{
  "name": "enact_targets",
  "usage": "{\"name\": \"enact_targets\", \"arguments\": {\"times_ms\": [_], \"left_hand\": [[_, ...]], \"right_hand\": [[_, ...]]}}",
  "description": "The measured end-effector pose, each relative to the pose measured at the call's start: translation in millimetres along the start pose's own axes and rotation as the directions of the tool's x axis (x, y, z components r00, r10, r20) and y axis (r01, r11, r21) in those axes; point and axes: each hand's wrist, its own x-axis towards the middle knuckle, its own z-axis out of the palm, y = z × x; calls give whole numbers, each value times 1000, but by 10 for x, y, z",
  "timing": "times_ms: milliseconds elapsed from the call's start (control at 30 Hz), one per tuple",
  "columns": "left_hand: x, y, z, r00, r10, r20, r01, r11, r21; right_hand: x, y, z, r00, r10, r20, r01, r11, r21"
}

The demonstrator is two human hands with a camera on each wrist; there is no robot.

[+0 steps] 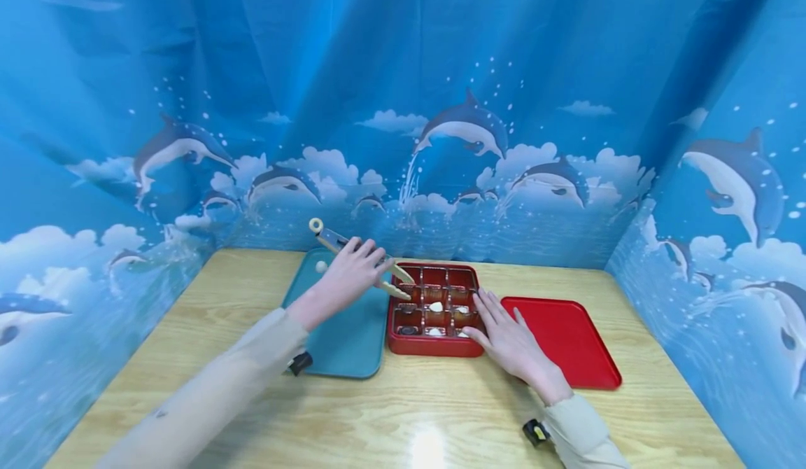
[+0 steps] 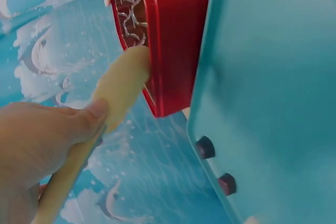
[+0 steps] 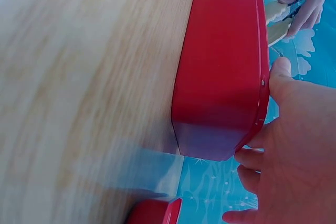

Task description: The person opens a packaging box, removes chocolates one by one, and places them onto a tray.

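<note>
I have my left hand [image 1: 349, 273] wrapped round a pair of wooden tongs [image 1: 378, 273], thumb and fingers curled on the arms, with the tips reaching down into the far-left part of the red box [image 1: 428, 346] and its grid of compartments. My right hand [image 1: 506, 339] lies flat against the right edge of that box, fingers straight and slightly spread, steadying it. The box sits at the middle of the wooden table [image 1: 403, 413], between the teal tray [image 1: 352, 350] on its left and the red tray [image 1: 567, 343] on its right. One small white ball [image 1: 321, 267] already lies on the far end of the teal tray; several white pieces [image 1: 436, 307] and some dark ones remain in the compartments, so I judge the sorting is at an early stage with most of it left. I cannot tell whether the tong tips grip a piece right now.
</note>
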Motion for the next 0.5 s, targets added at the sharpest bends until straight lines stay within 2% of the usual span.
{"name": "enact_targets", "arguments": {"times_ms": [300, 400, 500], "left_hand": [[279, 110, -192, 985, 75, 156, -97, 985, 141], [375, 179, -248, 973, 85, 214, -123, 978, 171], [462, 265, -284, 954, 94, 286, -151, 971, 188]], "right_hand": [[5, 17, 0, 1000, 5, 1, -5, 1000, -10], [12, 35, 21, 1000, -3, -8, 3, 1000, -1], [21, 62, 64, 1000, -19, -23, 19, 1000, -5]]}}
